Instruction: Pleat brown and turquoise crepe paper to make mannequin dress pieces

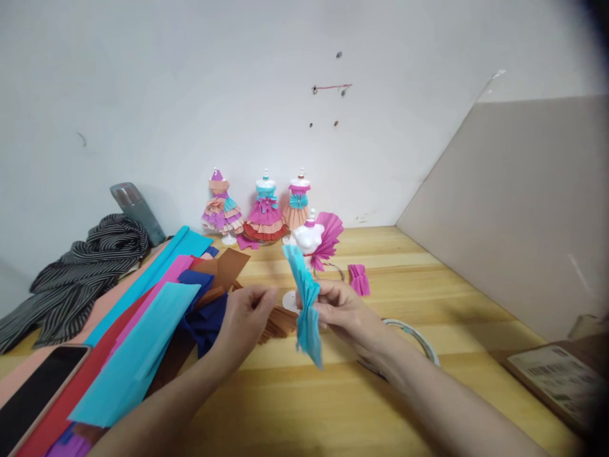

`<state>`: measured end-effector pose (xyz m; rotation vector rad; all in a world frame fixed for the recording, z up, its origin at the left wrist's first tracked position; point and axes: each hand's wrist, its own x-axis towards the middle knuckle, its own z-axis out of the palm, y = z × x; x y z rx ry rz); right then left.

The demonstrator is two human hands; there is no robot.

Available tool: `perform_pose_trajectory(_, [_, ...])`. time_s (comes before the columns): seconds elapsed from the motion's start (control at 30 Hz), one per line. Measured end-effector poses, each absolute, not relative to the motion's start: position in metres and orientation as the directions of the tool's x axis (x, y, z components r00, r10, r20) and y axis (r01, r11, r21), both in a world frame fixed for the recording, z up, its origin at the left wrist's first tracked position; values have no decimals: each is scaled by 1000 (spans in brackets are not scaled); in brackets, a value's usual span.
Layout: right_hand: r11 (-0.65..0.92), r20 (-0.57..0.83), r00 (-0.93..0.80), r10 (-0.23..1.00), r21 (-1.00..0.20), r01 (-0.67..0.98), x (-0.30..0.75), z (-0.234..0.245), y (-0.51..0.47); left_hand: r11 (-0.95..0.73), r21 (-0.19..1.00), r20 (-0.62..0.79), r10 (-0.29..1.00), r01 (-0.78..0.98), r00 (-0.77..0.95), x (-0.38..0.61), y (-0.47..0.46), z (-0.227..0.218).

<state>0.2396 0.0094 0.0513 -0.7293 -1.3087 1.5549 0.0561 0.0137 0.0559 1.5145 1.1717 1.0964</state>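
Observation:
My right hand (pixel 343 312) pinches a pleated, fan-folded strip of blue crepe paper (pixel 304 298) at its middle, holding it upright over the wooden table. My left hand (pixel 245 317) hovers just left of the strip, fingers curled toward it, thumb and fingertips close to the fold; whether they touch it is unclear. Right behind the strip stands a small white mannequin bust (pixel 308 236) with a pink pleated paper fan (pixel 328 236) at its back. A small pink pleated piece (pixel 359 279) lies on the table to its right.
Three dressed paper-gown mannequins (pixel 264 206) stand by the wall. Sheets of coloured paper (pixel 143 336) spread at left, with a phone (pixel 40 390) and striped cloth (pixel 85 266). A tape roll (pixel 419 336) lies under my right forearm. A cardboard panel (pixel 518 203) and labelled box (pixel 556 377) sit at right.

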Motion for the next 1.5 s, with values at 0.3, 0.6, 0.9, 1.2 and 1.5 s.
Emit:
perform_pose_trajectory(0.3, [36,136,-335,932,-957,-288,238,52,10,-230,952,176,952,205,250,64,-6,60])
perform_pose_trajectory(0.6, [-120,45,-411,910,-923,-365,235,50,8,-113,989,50,870,100,490,71,-13,58])
perform_pose_trajectory(0.9, [-243,-13,-484,875,-876,-416,236,46,11,201,974,-122,857,-106,501,76,-10,43])
perform_pose_trajectory(1.2, [-63,79,-407,910,-944,-324,231,50,6,-121,989,80,922,84,380,75,-17,49])
perform_pose_trajectory(1.5, [275,282,-172,944,-959,-63,225,38,0,-224,950,188,966,216,177,72,-2,38])
